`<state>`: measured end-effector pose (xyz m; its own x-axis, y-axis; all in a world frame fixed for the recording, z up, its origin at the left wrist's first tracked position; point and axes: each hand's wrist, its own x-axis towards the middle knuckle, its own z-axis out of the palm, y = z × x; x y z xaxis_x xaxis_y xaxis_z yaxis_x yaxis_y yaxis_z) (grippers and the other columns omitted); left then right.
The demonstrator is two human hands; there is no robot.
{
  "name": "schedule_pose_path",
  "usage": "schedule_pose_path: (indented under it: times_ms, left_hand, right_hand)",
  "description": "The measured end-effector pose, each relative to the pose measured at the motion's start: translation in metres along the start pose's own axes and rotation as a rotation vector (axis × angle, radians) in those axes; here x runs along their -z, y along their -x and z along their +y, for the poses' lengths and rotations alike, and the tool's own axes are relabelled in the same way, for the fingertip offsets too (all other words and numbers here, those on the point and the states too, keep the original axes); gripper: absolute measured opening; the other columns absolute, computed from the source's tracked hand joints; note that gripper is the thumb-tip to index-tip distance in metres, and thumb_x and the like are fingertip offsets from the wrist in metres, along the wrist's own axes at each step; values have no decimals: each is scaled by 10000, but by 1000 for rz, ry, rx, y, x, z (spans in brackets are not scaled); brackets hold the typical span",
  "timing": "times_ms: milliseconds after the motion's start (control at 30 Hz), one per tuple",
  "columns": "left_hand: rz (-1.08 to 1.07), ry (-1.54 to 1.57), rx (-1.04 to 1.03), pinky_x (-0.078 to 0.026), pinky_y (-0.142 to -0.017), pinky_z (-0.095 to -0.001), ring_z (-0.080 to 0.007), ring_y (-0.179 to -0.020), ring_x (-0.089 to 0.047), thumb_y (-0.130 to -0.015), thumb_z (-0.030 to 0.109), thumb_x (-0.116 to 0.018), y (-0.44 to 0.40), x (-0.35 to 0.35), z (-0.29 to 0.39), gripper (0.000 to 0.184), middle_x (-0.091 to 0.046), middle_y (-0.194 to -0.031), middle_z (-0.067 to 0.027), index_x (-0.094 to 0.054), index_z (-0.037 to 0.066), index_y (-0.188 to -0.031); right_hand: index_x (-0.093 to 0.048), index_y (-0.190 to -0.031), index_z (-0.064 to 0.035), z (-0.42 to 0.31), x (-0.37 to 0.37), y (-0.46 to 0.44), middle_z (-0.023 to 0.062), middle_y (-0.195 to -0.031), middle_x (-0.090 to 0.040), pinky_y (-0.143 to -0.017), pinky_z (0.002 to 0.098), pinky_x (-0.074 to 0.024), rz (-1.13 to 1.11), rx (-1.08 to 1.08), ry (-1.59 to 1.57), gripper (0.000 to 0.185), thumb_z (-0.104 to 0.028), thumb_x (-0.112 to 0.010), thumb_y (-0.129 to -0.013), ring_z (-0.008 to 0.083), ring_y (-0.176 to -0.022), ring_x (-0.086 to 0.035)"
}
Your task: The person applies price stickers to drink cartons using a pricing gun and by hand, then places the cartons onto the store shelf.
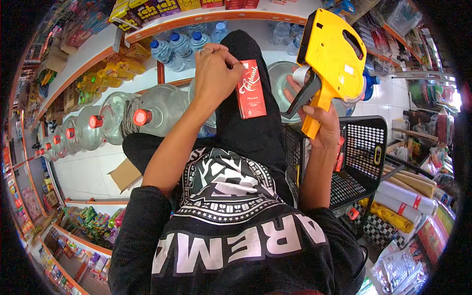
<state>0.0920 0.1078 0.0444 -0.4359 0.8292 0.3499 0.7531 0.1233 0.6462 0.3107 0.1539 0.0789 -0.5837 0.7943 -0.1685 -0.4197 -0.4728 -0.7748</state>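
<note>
My left hand [216, 69] is at the upper left end of a red drink carton [253, 93], its thumb and index finger pinched together at the carton's top edge. The carton lies over my black-trousered leg, its printed face up. In my right hand [319, 115] is a yellow label gun [334, 59] with a black lever, held by its lower handle with my fingers wrapped round it. A white label roll shows near the lever. The gun points up and stands to the right of the carton, not touching it.
A black plastic basket [366, 157] stands right of my legs, with red cartons inside. Large clear water jugs [162, 109] line the left side. Shelves with small bottles [179, 45] are ahead. A cardboard piece [124, 174] lies on the floor; rolls [405, 199] lie at the right.
</note>
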Motion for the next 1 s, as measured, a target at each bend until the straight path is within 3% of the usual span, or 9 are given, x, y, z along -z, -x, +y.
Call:
schedule_pose_path:
  times_ms: [700,833,933,1000]
  left_hand:
    - [4,-30,9,-350,-840,-413,-308,-1022,-451,-652,139,-652,5,-10,-7,120,-586,-821,-123,-606,30,-666]
    - [117,-22,-4,-405,-772,-376,-272,-924,-533,-672,164,-669,3,-10,-11,159,-608,-789,-116,-619,18,-711]
    - [-168,497,434,-453,-674,-322,-218,-748,-600,-692,195,-686,2,-11,-23,216,-631,-747,-111,-629,1,-769]
    - [-152,482,422,-459,-652,-312,-203,-710,-605,-701,198,-681,2,-14,-30,222,-637,-742,-110,-632,-1,-785]
  right_hand:
    - [-235,-1334,11,-1,7,3,253,-1329,-319,-1043,482,-248,-3,18,30,820,4,-580,-589,392,-1259,-300]
    - [-236,-1332,17,-2,4,3,253,-1328,-320,-1044,484,-246,-1,24,34,820,10,-574,-585,392,-1258,-301]
    - [-236,-1331,20,-2,3,3,253,-1328,-320,-1043,489,-244,-4,29,25,819,13,-569,-583,393,-1257,-303]
    - [-252,-1324,21,-1,4,3,252,-1330,-319,-1039,495,-250,-8,38,41,802,12,-568,-587,391,-1257,-303]
